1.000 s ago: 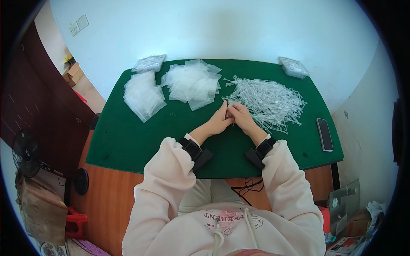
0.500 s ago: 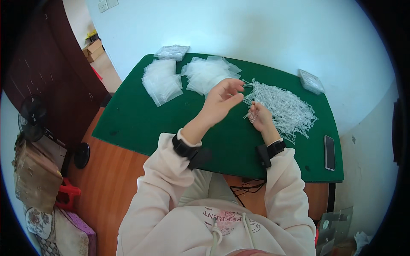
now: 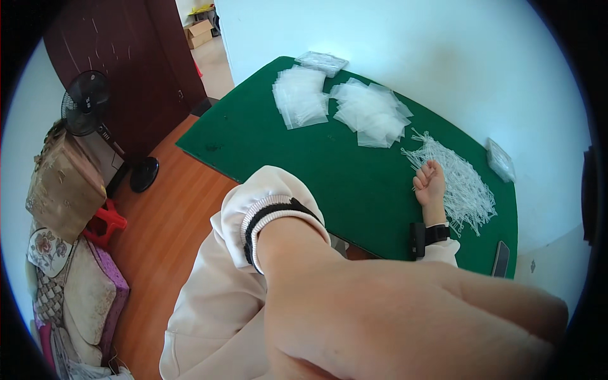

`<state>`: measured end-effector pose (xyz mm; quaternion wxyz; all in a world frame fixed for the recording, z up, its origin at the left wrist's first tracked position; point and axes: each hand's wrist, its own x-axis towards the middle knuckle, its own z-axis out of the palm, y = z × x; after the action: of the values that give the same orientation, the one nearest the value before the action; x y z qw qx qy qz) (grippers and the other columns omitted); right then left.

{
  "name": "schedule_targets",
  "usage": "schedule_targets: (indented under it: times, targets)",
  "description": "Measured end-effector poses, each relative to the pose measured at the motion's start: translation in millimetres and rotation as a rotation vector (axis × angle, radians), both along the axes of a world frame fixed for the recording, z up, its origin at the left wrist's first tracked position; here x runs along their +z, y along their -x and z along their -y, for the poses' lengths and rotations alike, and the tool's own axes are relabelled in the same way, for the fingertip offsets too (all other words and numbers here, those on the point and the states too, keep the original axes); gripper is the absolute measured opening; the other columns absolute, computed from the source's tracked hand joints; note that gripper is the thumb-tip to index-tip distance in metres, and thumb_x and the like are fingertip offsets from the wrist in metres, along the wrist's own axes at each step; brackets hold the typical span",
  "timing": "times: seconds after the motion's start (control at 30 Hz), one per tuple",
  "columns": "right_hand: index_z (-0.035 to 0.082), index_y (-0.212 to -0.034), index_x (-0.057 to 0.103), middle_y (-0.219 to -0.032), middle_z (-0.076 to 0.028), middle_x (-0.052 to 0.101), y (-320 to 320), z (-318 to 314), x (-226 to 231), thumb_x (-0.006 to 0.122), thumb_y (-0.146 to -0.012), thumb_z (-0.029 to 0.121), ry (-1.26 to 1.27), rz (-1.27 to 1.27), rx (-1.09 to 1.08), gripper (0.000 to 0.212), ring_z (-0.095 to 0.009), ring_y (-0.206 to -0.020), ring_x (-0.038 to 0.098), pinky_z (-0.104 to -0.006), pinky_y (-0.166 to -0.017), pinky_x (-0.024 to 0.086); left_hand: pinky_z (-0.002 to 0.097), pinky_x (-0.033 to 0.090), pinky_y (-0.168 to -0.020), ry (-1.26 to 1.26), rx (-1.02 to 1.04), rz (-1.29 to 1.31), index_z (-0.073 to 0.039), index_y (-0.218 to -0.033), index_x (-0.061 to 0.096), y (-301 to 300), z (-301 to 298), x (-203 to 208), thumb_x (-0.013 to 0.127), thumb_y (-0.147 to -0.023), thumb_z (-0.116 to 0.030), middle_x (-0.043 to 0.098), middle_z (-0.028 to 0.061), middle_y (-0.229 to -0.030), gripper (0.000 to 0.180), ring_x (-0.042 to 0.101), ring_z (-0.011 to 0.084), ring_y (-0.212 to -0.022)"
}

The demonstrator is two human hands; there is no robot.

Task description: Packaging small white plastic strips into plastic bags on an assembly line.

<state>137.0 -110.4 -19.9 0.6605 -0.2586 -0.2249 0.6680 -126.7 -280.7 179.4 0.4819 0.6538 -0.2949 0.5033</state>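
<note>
Left hand (image 3: 405, 316) is filling the lower right foreground, very close to the camera, back of it showing, wrist coming out of a cream sleeve (image 3: 269, 183). Right hand (image 3: 430, 183) is resting over the green table (image 3: 278, 158), palm side partly showing, fingers curling in narrow. View is poor on both: left fingertips are not showing and right fingers are hiding the palm, so cannot tell if either is holding anything, or how wide the left is.

Clear looped strips (image 3: 465, 187) are lying in a loose, tangled pile on the right part of the table; right hand is sitting at the pile's left edge. Black wristband (image 3: 437, 234) is circling the right wrist. Two spreads of clear bags are lying farther left: left bag stack (image 3: 299, 98) and right bag stack (image 3: 373, 117), just beside each other, bags overlapping. One clear pack (image 3: 323, 62) is sitting at the far edge behind the left stack, a second pack (image 3: 500, 160) beyond the strips by the wall. Phone (image 3: 501, 259) is lying near the table's right edge, partly hidden by the left hand. Black fan (image 3: 88, 101) is standing on the floor at left, near a dark red door (image 3: 136, 69).
</note>
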Motion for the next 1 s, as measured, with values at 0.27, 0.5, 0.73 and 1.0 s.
schedule_targets:
  times: [0.27, 0.5, 0.73, 1.0]
  targets:
    - [0.009, -0.076, 0.043, -0.054, 0.004, 0.024, 20.1, 9.8, 11.4, 0.039, -0.095, 0.034, -0.13, 0.161, -0.098, 0.032, -0.009, -0.046, 0.023, -0.0232, -0.044, 0.024, 0.0233, 0.045, -0.059, -0.12, 0.004, 0.024, -0.003, -0.086, 0.06, -19.1, 10.2, 2.8, 0.059, -0.079, -0.008, 0.06, 0.0079, -0.081, 0.009, 0.055, 0.015, -0.068]
    - [0.01, -0.068, 0.039, -0.056, 0.002, 0.028, 40.7, 16.3, 11.5, 0.037, -0.095, 0.034, -0.318, 0.193, -0.09, 0.036, -0.011, -0.051, 0.028, -0.0263, -0.052, 0.031, 0.0213, 0.045, -0.059, -0.201, -0.023, 0.037, -0.002, -0.088, 0.061, -16.7, 6.5, 11.9, 0.062, -0.079, -0.009, 0.06, 0.0072, -0.081, 0.011, 0.055, 0.0122, -0.07]
    - [0.008, -0.067, 0.043, -0.063, 0.0, 0.039, 27.6, 2.3, -5.8, 0.046, -0.093, 0.027, -0.289, 0.522, 0.133, 0.032, -0.012, -0.061, 0.041, -0.0269, -0.059, 0.038, 0.0192, 0.045, -0.058, -0.287, -0.086, 0.064, -0.002, -0.09, 0.061, -11.9, -25.9, 39.3, 0.065, -0.078, -0.01, 0.061, 0.0065, -0.081, 0.014, 0.056, 0.0094, -0.071]
    - [0.007, -0.071, 0.051, -0.059, 0.001, 0.047, 33.5, 8.8, -5.6, 0.056, -0.087, 0.021, -0.29, 0.673, 0.068, 0.021, -0.008, -0.054, 0.044, -0.0235, -0.054, 0.038, 0.0248, 0.044, -0.066, -0.117, 0.925, -0.856, -0.003, -0.095, 0.06, -13.0, -202.8, -34.0, 0.061, -0.082, -0.017, 0.06, 0.0015, -0.08, 0.02, 0.052, 0.0094, -0.071]
